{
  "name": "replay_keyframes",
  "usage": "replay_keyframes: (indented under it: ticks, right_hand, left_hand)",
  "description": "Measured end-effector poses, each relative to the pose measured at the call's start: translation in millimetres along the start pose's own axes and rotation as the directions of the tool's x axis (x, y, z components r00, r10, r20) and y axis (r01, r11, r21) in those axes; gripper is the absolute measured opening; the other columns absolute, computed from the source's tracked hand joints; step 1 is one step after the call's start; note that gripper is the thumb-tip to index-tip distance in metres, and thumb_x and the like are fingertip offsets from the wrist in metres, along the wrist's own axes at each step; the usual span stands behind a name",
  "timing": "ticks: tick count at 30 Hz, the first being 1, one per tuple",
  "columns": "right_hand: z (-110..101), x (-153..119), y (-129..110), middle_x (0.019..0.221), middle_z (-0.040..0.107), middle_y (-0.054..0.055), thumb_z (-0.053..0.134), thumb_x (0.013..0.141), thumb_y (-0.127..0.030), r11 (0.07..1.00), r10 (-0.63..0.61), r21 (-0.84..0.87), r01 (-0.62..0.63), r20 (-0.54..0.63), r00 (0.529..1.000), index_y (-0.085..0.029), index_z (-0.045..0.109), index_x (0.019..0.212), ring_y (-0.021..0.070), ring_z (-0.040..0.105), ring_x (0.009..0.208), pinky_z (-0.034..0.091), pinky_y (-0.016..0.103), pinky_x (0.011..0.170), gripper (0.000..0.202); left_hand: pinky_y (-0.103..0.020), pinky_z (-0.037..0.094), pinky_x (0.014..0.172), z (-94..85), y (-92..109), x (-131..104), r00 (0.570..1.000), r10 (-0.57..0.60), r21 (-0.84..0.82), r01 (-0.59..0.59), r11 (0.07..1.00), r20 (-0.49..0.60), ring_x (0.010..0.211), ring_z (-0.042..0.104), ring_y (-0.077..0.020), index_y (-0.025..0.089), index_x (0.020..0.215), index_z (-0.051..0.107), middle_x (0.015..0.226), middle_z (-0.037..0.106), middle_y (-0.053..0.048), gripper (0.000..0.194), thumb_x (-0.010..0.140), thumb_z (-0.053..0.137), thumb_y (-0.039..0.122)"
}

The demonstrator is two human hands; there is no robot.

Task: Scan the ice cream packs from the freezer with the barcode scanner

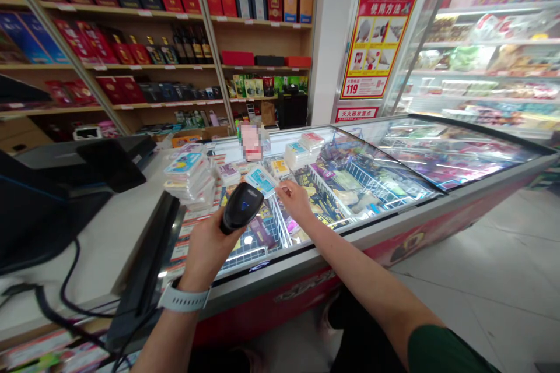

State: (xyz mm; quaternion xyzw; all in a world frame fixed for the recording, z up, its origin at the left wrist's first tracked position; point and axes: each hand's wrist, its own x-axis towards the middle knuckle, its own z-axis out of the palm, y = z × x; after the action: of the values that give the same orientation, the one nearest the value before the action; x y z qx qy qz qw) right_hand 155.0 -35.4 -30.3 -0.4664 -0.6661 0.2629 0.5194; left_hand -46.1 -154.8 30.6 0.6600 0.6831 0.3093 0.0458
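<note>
My left hand, with a pale watch on its wrist, is wrapped round the handle of a black barcode scanner. The scanner's head points away from me, toward a flat blue-and-white packet. My right hand pinches that packet at its right corner, over the freezer's glass top. Near the packet lie a yellow-labelled packet and a purple-labelled packet. To the left stands a tall stack of similar packets, and a smaller stack sits farther back on the glass.
A chest freezer with wire baskets under its glass runs to the right. At left a counter carries a dark monitor and trailing cables. Shelves of boxes and bottles stand behind, with a lit display fridge at right.
</note>
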Motion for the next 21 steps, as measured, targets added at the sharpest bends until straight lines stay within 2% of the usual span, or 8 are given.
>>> replay_keyframes:
  ticks: [4, 6, 9, 15, 19, 21]
  right_hand:
    - [1, 0, 0, 0.073, 0.064, 0.000, 0.059, 0.085, -0.042, 0.996, 0.055, 0.065, -0.055, 0.006, 0.998, -0.021, 0.064, 0.084, 0.0172, 0.064, 0.072, 0.053, 0.027, 0.068, 0.022]
    - [1, 2, 0, 0.073, 0.065, -0.001, 0.061, 0.084, -0.040, 0.977, 0.156, 0.143, -0.158, 0.024, 0.987, -0.021, 0.064, 0.083, 0.0169, 0.064, 0.072, 0.053, 0.027, 0.067, 0.020]
    - [0, 7, -1, 0.071, 0.066, -0.001, 0.062, 0.083, -0.036, 0.914, 0.324, 0.237, -0.329, 0.062, 0.944, -0.020, 0.063, 0.076, 0.0151, 0.064, 0.065, 0.052, 0.024, 0.059, 0.018]
    - [-5, 23, 1, 0.065, 0.065, -0.001, 0.058, 0.089, -0.032, 0.819, 0.503, 0.285, -0.499, 0.063, 0.862, -0.016, 0.061, 0.072, 0.0099, 0.058, 0.049, 0.042, 0.019, 0.043, 0.023]
    - [-5, 49, 7, 0.073, 0.067, 0.004, 0.056, 0.093, -0.029, 0.727, 0.625, 0.311, -0.613, 0.071, 0.777, -0.012, 0.063, 0.081, 0.0101, 0.060, 0.054, 0.047, 0.021, 0.049, 0.021]
    - [-2, 64, 11, 0.090, 0.068, 0.007, 0.057, 0.094, -0.030, 0.691, 0.661, 0.327, -0.645, 0.077, 0.746, -0.011, 0.064, 0.097, 0.0138, 0.065, 0.070, 0.054, 0.027, 0.062, 0.021]
  left_hand:
    - [-0.028, 0.042, 0.063, 0.6, -1, -1, 1.000, 0.005, -0.023, -0.005, 1.000, 0.006, 0.078, 0.068, -0.0266, 0.018, 0.101, 0.069, 0.078, 0.073, -0.007, 0.039, 0.075, 0.064, 0.047]
    - [-0.028, 0.042, 0.064, 1.4, -3, -1, 1.000, 0.009, -0.027, -0.009, 1.000, 0.010, 0.079, 0.068, -0.0264, 0.018, 0.102, 0.069, 0.081, 0.074, -0.007, 0.040, 0.075, 0.064, 0.047]
    - [-0.028, 0.042, 0.065, 2.2, -5, -2, 1.000, -0.003, -0.026, 0.003, 1.000, 0.008, 0.080, 0.068, -0.0266, 0.018, 0.101, 0.069, 0.082, 0.074, -0.007, 0.040, 0.075, 0.064, 0.048]
    - [-0.028, 0.042, 0.065, -1.1, -13, -5, 1.000, -0.013, -0.034, 0.013, 0.999, 0.007, 0.081, 0.068, -0.0263, 0.019, 0.100, 0.068, 0.082, 0.073, -0.006, 0.039, 0.075, 0.064, 0.048]
    - [-0.027, 0.042, 0.065, -4.6, -19, -7, 0.999, -0.034, -0.040, 0.034, 0.999, -0.006, 0.080, 0.068, -0.0258, 0.019, 0.096, 0.068, 0.081, 0.073, -0.006, 0.037, 0.074, 0.065, 0.049]
    - [-0.027, 0.042, 0.063, -6.4, -21, -9, 0.999, -0.045, -0.040, 0.045, 0.998, -0.007, 0.078, 0.068, -0.0255, 0.020, 0.094, 0.068, 0.080, 0.073, -0.005, 0.036, 0.074, 0.064, 0.049]
